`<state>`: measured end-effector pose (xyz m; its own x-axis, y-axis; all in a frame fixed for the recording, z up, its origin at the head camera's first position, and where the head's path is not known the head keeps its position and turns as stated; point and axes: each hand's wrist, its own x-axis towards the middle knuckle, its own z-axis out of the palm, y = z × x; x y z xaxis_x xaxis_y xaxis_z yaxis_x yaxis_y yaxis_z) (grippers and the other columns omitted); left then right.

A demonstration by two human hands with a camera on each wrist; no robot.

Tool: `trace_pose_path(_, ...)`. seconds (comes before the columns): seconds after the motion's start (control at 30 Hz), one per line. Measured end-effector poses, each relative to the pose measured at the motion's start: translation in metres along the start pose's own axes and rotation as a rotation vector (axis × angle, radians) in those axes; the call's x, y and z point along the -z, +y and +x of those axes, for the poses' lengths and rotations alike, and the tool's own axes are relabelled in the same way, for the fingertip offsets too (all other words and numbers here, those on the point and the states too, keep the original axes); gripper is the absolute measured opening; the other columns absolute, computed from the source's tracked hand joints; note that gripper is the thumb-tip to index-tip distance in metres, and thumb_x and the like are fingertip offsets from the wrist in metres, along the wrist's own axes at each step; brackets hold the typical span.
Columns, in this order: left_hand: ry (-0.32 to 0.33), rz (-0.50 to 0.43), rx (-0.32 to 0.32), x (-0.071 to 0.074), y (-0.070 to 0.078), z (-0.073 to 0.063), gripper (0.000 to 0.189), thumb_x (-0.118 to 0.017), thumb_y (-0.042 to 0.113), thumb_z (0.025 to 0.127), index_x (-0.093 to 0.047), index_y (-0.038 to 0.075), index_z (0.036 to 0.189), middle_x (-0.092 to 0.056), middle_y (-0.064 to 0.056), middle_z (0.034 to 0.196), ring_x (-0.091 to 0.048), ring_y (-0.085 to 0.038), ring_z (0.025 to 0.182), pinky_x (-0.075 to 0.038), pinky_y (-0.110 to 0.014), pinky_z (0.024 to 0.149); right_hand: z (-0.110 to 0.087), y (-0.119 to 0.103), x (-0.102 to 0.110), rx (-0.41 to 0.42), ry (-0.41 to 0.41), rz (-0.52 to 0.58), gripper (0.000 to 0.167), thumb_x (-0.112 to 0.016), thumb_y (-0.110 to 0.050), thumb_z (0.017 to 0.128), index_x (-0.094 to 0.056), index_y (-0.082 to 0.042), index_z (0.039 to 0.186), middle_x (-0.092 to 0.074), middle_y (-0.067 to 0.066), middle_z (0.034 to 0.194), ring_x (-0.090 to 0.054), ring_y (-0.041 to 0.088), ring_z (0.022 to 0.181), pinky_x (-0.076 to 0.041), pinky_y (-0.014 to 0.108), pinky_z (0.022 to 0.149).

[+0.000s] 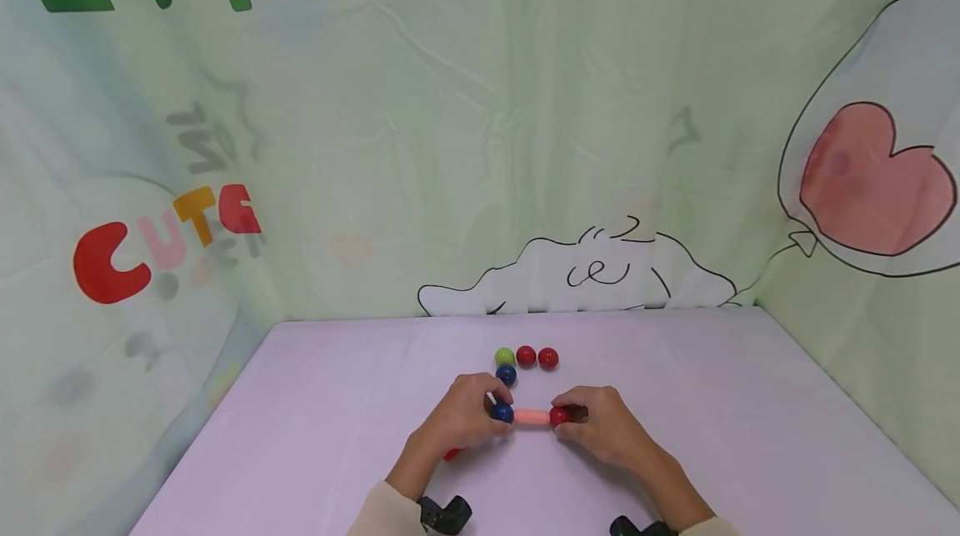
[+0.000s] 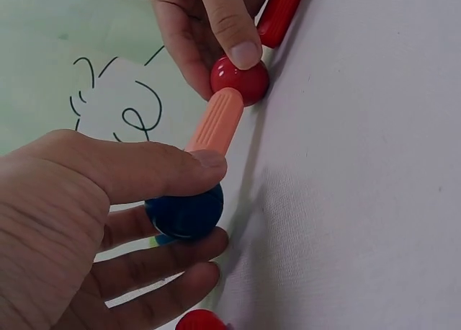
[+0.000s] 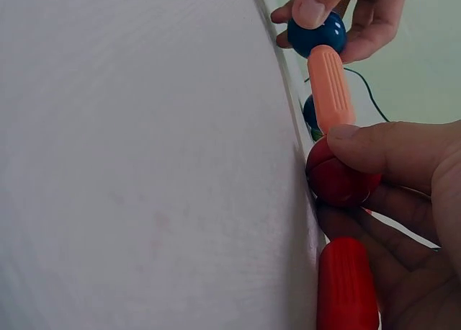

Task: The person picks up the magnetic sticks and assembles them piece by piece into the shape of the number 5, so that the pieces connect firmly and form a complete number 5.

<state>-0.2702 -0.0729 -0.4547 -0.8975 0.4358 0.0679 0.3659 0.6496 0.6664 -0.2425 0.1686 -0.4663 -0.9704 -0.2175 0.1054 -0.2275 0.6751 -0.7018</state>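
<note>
My left hand (image 1: 467, 413) pinches a glossy blue ball (image 2: 186, 213) between thumb and fingers. A red ball (image 3: 341, 173) is pinched by my right hand (image 1: 603, 423). Between the two balls runs a short, ribbed, salmon-pink rod (image 1: 532, 417), its ends against them, lying roughly level just over the table. Under the right palm lies a ribbed red rod (image 3: 348, 287), hidden by the hand in the head view. Another red piece (image 1: 452, 454) peeks out below the left wrist, mostly covered.
Beyond the hands, a lime-green ball (image 1: 505, 357) and two red balls (image 1: 537, 358) stand in a row on the pale table (image 1: 360, 403). A second blue ball (image 1: 506, 375) sits just in front of the green one. Behind the table hangs a printed curtain (image 1: 450, 144).
</note>
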Motion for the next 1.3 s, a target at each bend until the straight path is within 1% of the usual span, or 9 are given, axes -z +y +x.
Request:
trace_pose_path(0.23,-0.006,0.023,-0.028,-0.0041,-0.0033,0.0004,0.025,-0.089,0.012,0.076,-0.074,0.017,0.097,-0.062,0.010,0.093,-0.056,-0.009,0.082,-0.051,-0.023,0.070,0.0001,0.0002,0.0005,0.026,-0.001,-0.006,0.031,-0.084,-0.006,0.078,-0.077,-0.010,0.108,-0.072,-0.004,0.099,-0.060,0.012,0.088,-0.055,0.033,0.081)
trace_pose_path(0.3,-0.015,0.018,-0.032,-0.0046,-0.0028,0.0002,0.025,-0.089,0.011,0.076,-0.075,0.016,0.097,-0.062,0.010,0.092,-0.056,-0.008,0.082,-0.051,-0.023,0.071,-0.0002,0.0007,0.0009,0.033,0.002,-0.006,0.031,-0.084,-0.006,0.078,-0.077,-0.010,0.108,-0.072,-0.004,0.100,-0.060,0.012,0.088,-0.055,0.034,0.081)
trace_pose_path(0.43,-0.026,-0.006,-0.032,-0.0055,-0.0011,0.0002,0.026,-0.090,0.009,0.075,-0.076,0.014,0.097,-0.061,0.011,0.089,-0.055,-0.008,0.082,-0.051,-0.023,0.073,-0.0001,0.0009,0.0018,0.019,0.013,-0.006,0.031,-0.084,-0.006,0.078,-0.078,-0.011,0.108,-0.072,-0.004,0.101,-0.061,0.012,0.090,-0.056,0.037,0.085)
trace_pose_path(0.57,-0.014,-0.011,-0.022,-0.0064,-0.0004,0.0013,0.027,-0.090,0.010,0.075,-0.076,0.015,0.098,-0.061,0.011,0.090,-0.056,-0.009,0.084,-0.051,-0.024,0.075,0.0001,0.0005,0.0031,0.011,0.016,-0.009,0.031,-0.084,-0.006,0.078,-0.078,-0.011,0.109,-0.072,-0.004,0.102,-0.062,0.013,0.092,-0.056,0.039,0.087)
trace_pose_path(0.73,-0.003,-0.009,-0.011,-0.0079,-0.0024,0.0022,0.028,-0.090,0.013,0.075,-0.075,0.015,0.099,-0.061,0.011,0.091,-0.056,-0.009,0.085,-0.051,-0.025,0.076,-0.0007,0.0006,0.0039,0.028,0.017,-0.011,0.031,-0.084,-0.006,0.079,-0.077,-0.010,0.109,-0.073,-0.002,0.104,-0.062,0.014,0.093,-0.056,0.040,0.087)
trace_pose_path(1.03,0.018,-0.012,-0.013,-0.0099,-0.0095,0.0003,0.029,-0.091,0.016,0.075,-0.075,0.017,0.099,-0.061,0.012,0.090,-0.055,-0.009,0.084,-0.049,-0.026,0.076,-0.0039,-0.0021,0.0018,0.023,0.013,-0.005,0.032,-0.084,-0.007,0.079,-0.077,-0.009,0.110,-0.073,0.000,0.106,-0.063,0.014,0.092,-0.057,0.038,0.085)
trace_pose_path(1.3,0.020,-0.017,-0.030,-0.0100,-0.0090,0.0000,0.029,-0.091,0.014,0.075,-0.074,0.016,0.099,-0.061,0.011,0.091,-0.055,-0.008,0.083,-0.050,-0.025,0.074,-0.0049,-0.0028,0.0006,0.000,0.023,-0.007,0.032,-0.084,-0.007,0.080,-0.077,-0.009,0.111,-0.073,0.001,0.107,-0.064,0.014,0.091,-0.057,0.039,0.086)
